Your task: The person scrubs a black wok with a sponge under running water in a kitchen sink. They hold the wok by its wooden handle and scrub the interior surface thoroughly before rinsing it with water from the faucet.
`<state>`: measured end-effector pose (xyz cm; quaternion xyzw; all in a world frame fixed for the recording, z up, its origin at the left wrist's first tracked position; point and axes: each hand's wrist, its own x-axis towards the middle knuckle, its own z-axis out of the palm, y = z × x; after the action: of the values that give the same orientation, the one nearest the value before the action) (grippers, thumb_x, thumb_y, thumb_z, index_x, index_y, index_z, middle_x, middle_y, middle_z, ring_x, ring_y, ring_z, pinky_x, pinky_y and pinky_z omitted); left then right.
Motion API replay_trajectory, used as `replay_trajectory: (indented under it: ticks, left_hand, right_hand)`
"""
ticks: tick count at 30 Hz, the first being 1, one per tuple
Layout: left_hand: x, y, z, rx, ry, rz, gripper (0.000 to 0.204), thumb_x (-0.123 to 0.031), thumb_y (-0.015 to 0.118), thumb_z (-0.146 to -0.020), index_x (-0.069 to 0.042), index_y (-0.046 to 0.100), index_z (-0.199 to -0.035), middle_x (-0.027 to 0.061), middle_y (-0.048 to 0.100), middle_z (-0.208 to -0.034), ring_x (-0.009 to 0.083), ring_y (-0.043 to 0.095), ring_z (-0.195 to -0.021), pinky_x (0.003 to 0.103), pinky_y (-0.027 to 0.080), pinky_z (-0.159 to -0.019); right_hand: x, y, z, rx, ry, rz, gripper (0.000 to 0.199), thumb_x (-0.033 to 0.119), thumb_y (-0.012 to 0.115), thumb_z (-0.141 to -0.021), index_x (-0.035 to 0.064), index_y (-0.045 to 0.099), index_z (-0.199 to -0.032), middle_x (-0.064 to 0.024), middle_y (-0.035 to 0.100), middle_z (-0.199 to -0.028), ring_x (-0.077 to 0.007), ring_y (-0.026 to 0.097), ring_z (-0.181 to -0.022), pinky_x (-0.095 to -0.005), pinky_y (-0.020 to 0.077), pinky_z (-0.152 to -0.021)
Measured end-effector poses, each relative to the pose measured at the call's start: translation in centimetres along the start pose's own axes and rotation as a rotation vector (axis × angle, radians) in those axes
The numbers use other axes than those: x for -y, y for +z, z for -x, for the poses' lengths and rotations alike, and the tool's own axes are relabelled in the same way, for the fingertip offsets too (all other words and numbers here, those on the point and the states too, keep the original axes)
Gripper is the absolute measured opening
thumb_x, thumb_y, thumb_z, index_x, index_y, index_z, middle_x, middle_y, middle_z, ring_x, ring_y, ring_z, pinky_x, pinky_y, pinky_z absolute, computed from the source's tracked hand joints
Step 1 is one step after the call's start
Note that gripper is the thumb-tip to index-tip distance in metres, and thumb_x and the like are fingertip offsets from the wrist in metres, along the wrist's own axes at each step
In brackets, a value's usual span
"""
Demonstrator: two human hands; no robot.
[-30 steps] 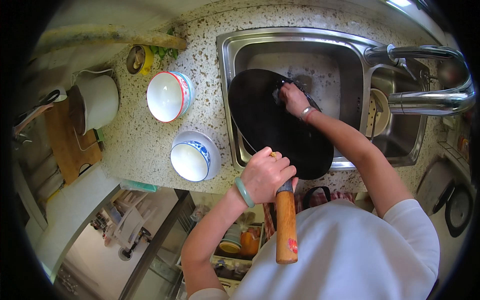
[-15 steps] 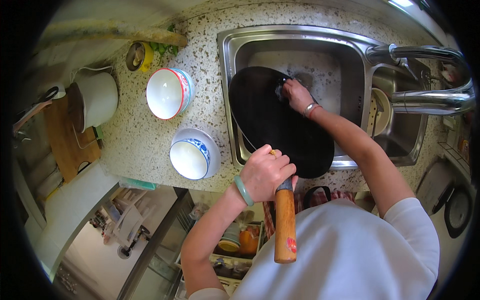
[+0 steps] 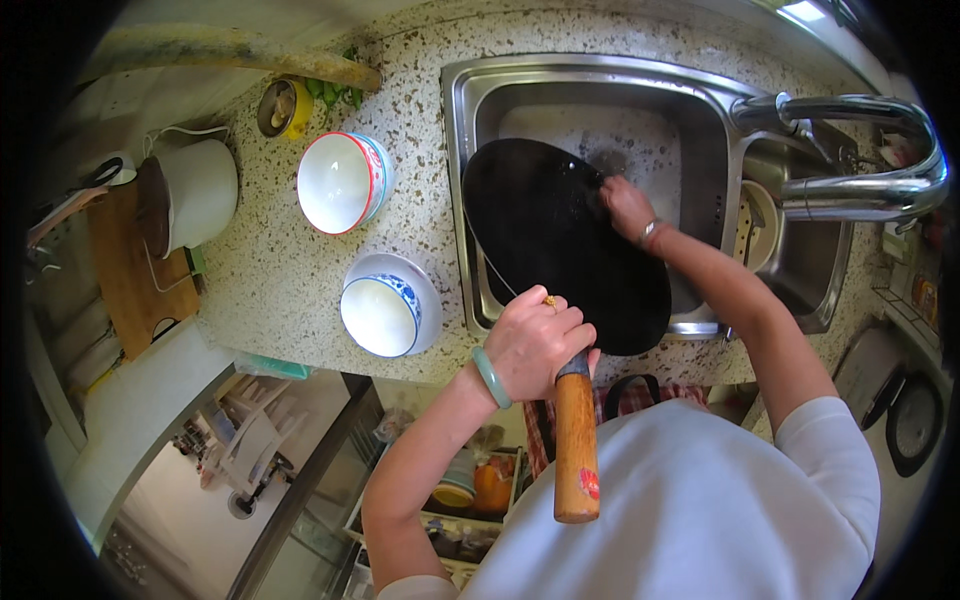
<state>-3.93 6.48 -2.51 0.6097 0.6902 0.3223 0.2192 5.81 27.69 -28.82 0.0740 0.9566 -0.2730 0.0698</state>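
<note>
A black wok (image 3: 555, 245) is tilted over the large sink basin (image 3: 690, 130), its wooden handle (image 3: 576, 450) pointing back toward my body. My left hand (image 3: 532, 348) is closed around the wok where the handle joins the pan. Over by the wok's right edge, the curled fingers of my right hand (image 3: 629, 208) rest against its dark surface. Whatever those fingers may hold is hidden and slightly blurred. Wet specks glint on the pan near them.
Left of the sink stand stacked bowls with a red rim (image 3: 335, 183) and a blue-patterned bowl (image 3: 380, 315) on a white dish. A chrome faucet (image 3: 860, 195) reaches over the small basin, which holds a strainer (image 3: 762, 235). A white pot (image 3: 200, 195) stands far left.
My right hand has slid rightward and slightly nearer across the wok, toward its right edge. My left hand keeps its hold on the wok, almost in place.
</note>
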Motion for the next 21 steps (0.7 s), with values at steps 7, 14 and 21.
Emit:
replay_trajectory:
  ticks: [7, 14, 21]
  left_hand:
    - [0.0, 0.0, 0.3, -0.008, -0.016, -0.002, 0.015, -0.018, 0.070, -0.066, -0.013, 0.057, -0.062, 0.0012, 0.048, -0.058, 0.0174, 0.049, -0.055, 0.031, 0.036, -0.056]
    - [-0.9, -0.2, 0.2, 0.116, -0.037, -0.007, 0.017, -0.019, 0.068, -0.072, -0.010, 0.056, -0.064, 0.0052, 0.051, -0.062, 0.0218, 0.053, -0.062, 0.032, 0.039, -0.062]
    - [-0.3, -0.3, 0.2, 0.042, -0.026, -0.019, 0.016, -0.019, 0.069, -0.068, -0.012, 0.056, -0.063, 0.0026, 0.049, -0.059, 0.0189, 0.050, -0.058, 0.031, 0.037, -0.058]
  right_hand:
    - [4.5, -2.9, 6.8, 0.278, -0.036, -0.336, 0.016, -0.005, 0.061, -0.065, 0.0047, 0.059, -0.078, -0.0132, 0.059, -0.091, -0.0326, 0.058, -0.093, -0.0405, 0.0502, -0.078]
    - [0.6, 0.1, 0.1, -0.029, 0.038, 0.042, 0.020, -0.004, 0.059, -0.065, 0.0025, 0.058, -0.083, -0.0133, 0.057, -0.094, -0.0330, 0.056, -0.091, -0.0392, 0.0520, -0.076]
    - [6.2, -3.0, 6.8, 0.219, 0.009, -0.470, 0.013, -0.005, 0.062, -0.066, 0.0056, 0.059, -0.073, -0.0126, 0.060, -0.084, -0.0323, 0.058, -0.089, -0.0402, 0.0488, -0.075]
